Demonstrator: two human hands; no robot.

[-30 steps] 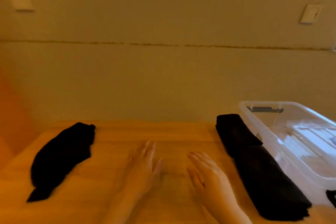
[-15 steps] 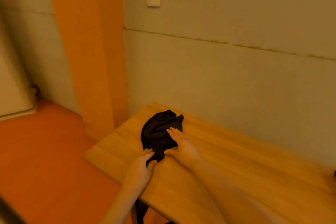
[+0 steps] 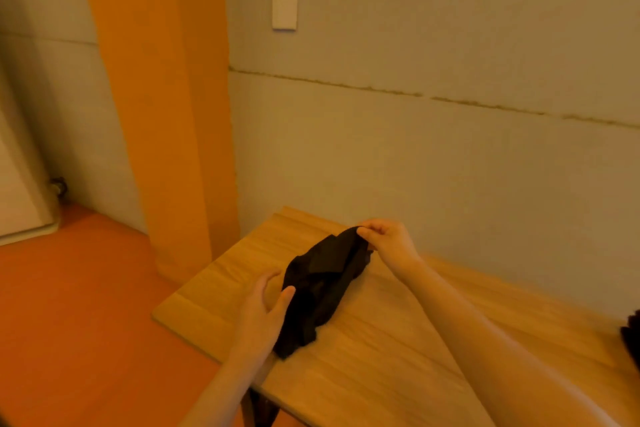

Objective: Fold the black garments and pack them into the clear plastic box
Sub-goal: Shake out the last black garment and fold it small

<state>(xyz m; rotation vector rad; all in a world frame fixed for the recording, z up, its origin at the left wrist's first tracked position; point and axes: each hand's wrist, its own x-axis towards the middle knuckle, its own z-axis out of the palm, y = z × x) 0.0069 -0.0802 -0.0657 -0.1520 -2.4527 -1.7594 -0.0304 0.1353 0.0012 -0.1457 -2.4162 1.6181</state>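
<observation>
A grey wall with one white switch plate (image 3: 284, 13) and an orange column (image 3: 156, 97) is standing behind a wooden table (image 3: 381, 357) over an orange floor. In the head view, one crumpled black garment (image 3: 322, 288) is lying near the table's left corner, and a second dark piece (image 3: 631, 333) is just showing at the right edge. Two bare hands are working on the garment. The right hand (image 3: 388, 241) is reaching across with its fingers curled, pinching the garment's far end and lifting it slightly. The left hand (image 3: 263, 312) is cupping the near side, thumb touching the cloth, fingers loosely spread.
</observation>
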